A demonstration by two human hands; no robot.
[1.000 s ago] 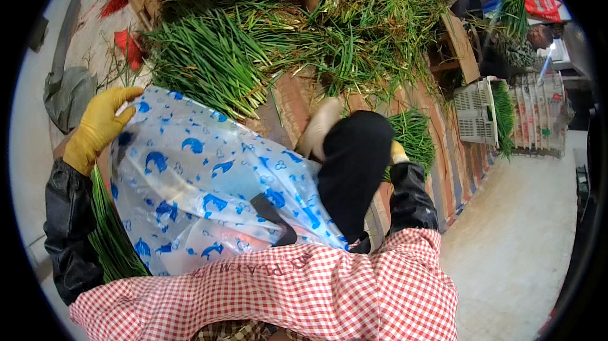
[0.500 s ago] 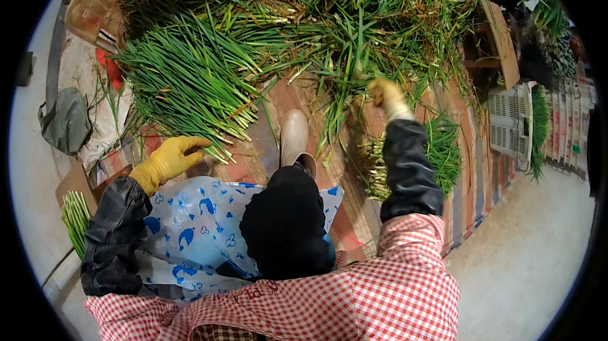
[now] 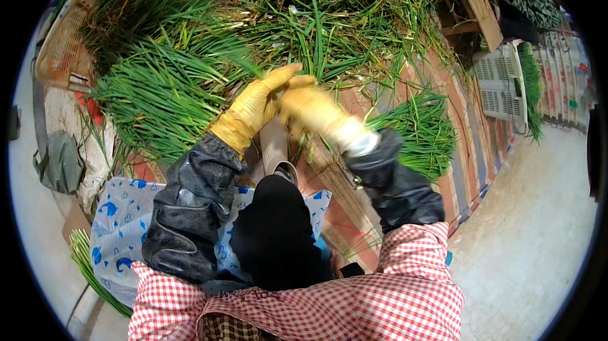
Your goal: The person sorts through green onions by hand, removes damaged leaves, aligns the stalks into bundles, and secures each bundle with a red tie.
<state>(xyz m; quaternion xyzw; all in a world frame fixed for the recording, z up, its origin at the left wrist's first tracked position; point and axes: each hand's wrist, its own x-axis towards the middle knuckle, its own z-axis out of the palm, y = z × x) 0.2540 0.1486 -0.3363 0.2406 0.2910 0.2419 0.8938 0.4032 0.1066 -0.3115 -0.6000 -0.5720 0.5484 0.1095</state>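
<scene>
My two hands, in yellow rubber gloves, meet over the front of the heap, above my boot. My left hand [image 3: 253,113] is closed, fingers pointing right, and blurred green onion leaves [image 3: 243,62] stick out beyond it. Motion smears my right hand [image 3: 320,113], which presses against the left one; its fingers and anything in them cannot be made out. Left of the hands lies a thick pile of green onions [image 3: 152,97] with long green leaves. To the right, a smaller bundle of green onions [image 3: 421,132] rests on the striped mat, partly behind my right sleeve.
Loose, untidy green onions [image 3: 361,18] cover the far side. A plastic crate [image 3: 63,56] stands at far left, a white crate [image 3: 500,84] at right. A wooden stool [image 3: 475,8] is at the back right. My boot [image 3: 273,144] stands on the striped mat [image 3: 465,144].
My right hand has come left from the loose onions, and my left hand has moved right and forward from beside the pile to meet it. The view has shifted slightly.
</scene>
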